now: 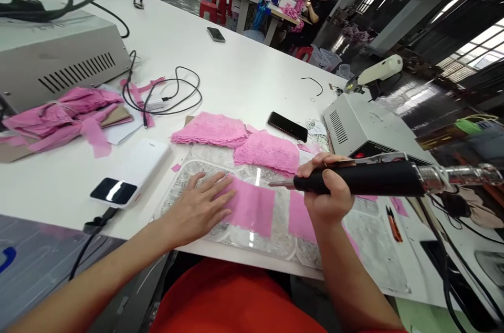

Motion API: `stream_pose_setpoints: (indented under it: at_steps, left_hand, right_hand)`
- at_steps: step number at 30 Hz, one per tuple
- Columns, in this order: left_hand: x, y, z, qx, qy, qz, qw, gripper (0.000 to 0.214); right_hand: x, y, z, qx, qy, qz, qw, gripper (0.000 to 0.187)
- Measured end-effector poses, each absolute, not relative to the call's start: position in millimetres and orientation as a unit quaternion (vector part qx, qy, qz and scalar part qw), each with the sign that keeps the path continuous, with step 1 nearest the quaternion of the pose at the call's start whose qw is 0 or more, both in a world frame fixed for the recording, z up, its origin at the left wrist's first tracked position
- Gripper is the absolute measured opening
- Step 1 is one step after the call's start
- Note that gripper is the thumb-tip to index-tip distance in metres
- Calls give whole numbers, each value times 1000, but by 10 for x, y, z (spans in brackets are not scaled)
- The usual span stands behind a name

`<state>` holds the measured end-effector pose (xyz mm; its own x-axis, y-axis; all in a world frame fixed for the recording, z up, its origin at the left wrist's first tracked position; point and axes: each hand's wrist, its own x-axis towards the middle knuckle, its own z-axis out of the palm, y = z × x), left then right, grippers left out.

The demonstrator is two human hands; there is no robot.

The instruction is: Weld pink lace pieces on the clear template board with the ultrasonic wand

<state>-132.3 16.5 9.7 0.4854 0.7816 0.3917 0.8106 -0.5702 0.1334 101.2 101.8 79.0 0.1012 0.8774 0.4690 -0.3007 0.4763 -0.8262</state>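
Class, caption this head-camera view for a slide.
Left hand flat on a pink lace strip on a clear plate; right hand grips a black-handled tool, tip near the strip.

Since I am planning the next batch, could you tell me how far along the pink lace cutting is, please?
Seemingly done: two stacks of cut pink lace pieces lie by the clear plate. In hand: the left hand presses a pink lace strip flat while the right hand holds the black-handled metal-tipped cutter at it. Left, probably: the loose pink heap beside the grey box.
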Motion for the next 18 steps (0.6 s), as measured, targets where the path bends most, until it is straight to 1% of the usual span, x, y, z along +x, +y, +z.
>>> stream_pose_setpoints:
  at_steps: [4, 9, 18]
  left_hand:
    - [-1232, 164, 104, -859, -459, -221, 46, 36]
    - [-932, 111, 88, -862, -447, -238, 26, 31]
    - [-465, 252, 71, -880, -439, -183, 7, 30]
  right_hand:
    - [1257, 953, 685, -317, -496, 408, 698, 12]
    - [1320, 940, 598, -317, -475, 419, 706, 14]
    - [1335, 937, 566, -311, -465, 440, 703, 14]
